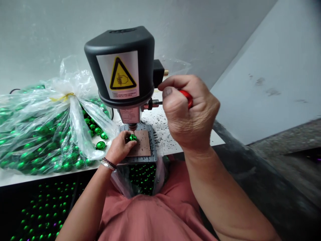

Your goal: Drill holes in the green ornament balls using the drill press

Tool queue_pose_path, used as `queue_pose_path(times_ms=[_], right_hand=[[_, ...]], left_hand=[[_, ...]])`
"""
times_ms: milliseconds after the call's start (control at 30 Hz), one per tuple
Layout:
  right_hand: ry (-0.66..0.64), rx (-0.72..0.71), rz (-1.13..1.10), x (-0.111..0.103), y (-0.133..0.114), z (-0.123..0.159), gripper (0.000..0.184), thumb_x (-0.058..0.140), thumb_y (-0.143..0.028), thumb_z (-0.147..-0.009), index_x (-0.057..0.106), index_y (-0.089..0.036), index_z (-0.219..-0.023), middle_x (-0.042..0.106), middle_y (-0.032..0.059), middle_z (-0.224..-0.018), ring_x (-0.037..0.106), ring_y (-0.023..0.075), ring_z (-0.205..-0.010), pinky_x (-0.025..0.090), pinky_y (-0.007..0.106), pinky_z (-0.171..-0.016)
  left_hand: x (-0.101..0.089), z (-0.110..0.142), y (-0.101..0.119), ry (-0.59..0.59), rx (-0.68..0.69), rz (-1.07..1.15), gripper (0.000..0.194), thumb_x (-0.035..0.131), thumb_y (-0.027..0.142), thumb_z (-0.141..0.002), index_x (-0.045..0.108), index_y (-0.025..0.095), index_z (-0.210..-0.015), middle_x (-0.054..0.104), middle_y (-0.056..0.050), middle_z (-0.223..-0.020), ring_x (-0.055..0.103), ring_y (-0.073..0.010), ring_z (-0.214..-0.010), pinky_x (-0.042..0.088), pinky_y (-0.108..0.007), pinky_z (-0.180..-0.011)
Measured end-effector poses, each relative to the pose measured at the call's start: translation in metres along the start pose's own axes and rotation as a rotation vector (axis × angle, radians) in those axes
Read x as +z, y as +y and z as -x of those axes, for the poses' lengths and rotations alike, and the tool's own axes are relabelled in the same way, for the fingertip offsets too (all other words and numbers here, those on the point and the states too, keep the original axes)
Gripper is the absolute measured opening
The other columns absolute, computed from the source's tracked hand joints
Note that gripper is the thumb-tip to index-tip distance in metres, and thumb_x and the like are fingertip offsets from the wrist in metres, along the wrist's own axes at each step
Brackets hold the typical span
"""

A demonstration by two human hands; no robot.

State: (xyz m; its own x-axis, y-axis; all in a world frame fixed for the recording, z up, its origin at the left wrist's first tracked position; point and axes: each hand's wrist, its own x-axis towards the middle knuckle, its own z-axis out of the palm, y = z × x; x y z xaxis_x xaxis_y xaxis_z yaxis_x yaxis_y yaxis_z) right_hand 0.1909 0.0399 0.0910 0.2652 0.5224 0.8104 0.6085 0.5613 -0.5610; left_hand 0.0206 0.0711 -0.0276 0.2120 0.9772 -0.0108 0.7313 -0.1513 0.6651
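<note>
Head view: your left hand (119, 147) is pinching the green bead (132, 137) on the drill plate (142, 147), centre frame, under the bit. Your right hand (190, 113), grip clamped on the red lever knob (187, 97), should be feeding slowly. Bead bag (37, 134) is crowding the left; worktop edge (215, 140) is sitting close on the right.

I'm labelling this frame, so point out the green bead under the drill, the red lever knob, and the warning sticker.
green bead (132, 137), head view, on its shiny top.
red lever knob (187, 97), head view, on the part showing past the fingers.
warning sticker (122, 74), head view, on the yellow triangle.
</note>
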Motion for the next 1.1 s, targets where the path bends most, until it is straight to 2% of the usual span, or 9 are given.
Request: queue_pose_path(times_ms=[233,433,600,833,967,1100], right_hand=[[-0.019,0.000,0.017,0.001,0.001,-0.001,0.019,0.043,-0.031,-0.082,0.058,-0.020,-0.080,0.047,-0.0057,-0.058,0.042,0.0012,-0.052,0.041,0.015,-0.052],[-0.007,0.009,0.023,0.001,0.002,-0.001,0.021,0.043,-0.034,-0.081,0.059,-0.020,-0.080,0.050,-0.0050,-0.059,0.042,0.0025,-0.052,0.041,0.016,-0.052],[-0.003,-0.004,0.008,0.001,0.002,0.000,0.022,0.042,-0.033,-0.082,0.059,-0.019,-0.080,0.049,-0.0049,-0.060,0.043,0.0021,-0.054,0.041,0.016,-0.054],[-0.017,0.017,0.008,0.000,-0.001,0.002,0.020,0.043,-0.031,-0.082,0.059,-0.020,-0.084,0.046,-0.0067,-0.055,0.039,0.0014,-0.048,0.041,0.015,-0.050],[0.024,-0.053,0.030,-0.002,0.003,0.015,0.017,0.047,-0.026,-0.079,0.061,-0.019,-0.086,0.047,-0.0076,-0.053,0.038,0.0003,-0.044,0.041,0.013,-0.049],[0.029,-0.133,0.073,-0.003,0.011,0.030,0.017,0.049,-0.017,-0.075,0.062,-0.016,-0.086,0.056,-0.0050,-0.062,0.047,0.0018,-0.051,0.046,0.016,-0.057]], left_hand=[[-0.006,-0.005,-0.012,-0.078,0.000,0.175,0.033,0.051,0.032,-0.075,0.056,0.017,-0.104,0.065,-0.004,-0.101,0.059,-0.0182,-0.093,0.044,-0.031,-0.084],[-0.007,-0.003,0.001,-0.072,-0.025,0.050,0.038,0.056,0.030,-0.071,0.058,0.019,-0.108,0.065,-0.003,-0.103,0.059,-0.0187,-0.095,0.043,-0.030,-0.085],[0.000,-0.001,0.010,-0.055,-0.008,-0.011,0.044,0.060,0.029,-0.068,0.059,0.021,-0.111,0.065,-0.002,-0.102,0.059,-0.0180,-0.090,0.044,-0.029,-0.084],[0.005,-0.002,0.008,-0.045,-0.013,0.015,0.047,0.061,0.032,-0.067,0.059,0.022,-0.113,0.066,-0.001,-0.098,0.060,-0.0173,-0.085,0.045,-0.027,-0.080],[0.006,-0.002,0.005,-0.044,-0.040,0.022,0.048,0.062,0.034,-0.066,0.060,0.021,-0.113,0.068,-0.001,-0.092,0.060,-0.0181,-0.084,0.045,-0.028,-0.079],[0.007,-0.002,0.005,-0.046,-0.048,0.019,0.049,0.062,0.033,-0.067,0.060,0.020,-0.114,0.068,-0.002,-0.087,0.060,-0.0189,-0.084,0.045,-0.030,-0.079]])
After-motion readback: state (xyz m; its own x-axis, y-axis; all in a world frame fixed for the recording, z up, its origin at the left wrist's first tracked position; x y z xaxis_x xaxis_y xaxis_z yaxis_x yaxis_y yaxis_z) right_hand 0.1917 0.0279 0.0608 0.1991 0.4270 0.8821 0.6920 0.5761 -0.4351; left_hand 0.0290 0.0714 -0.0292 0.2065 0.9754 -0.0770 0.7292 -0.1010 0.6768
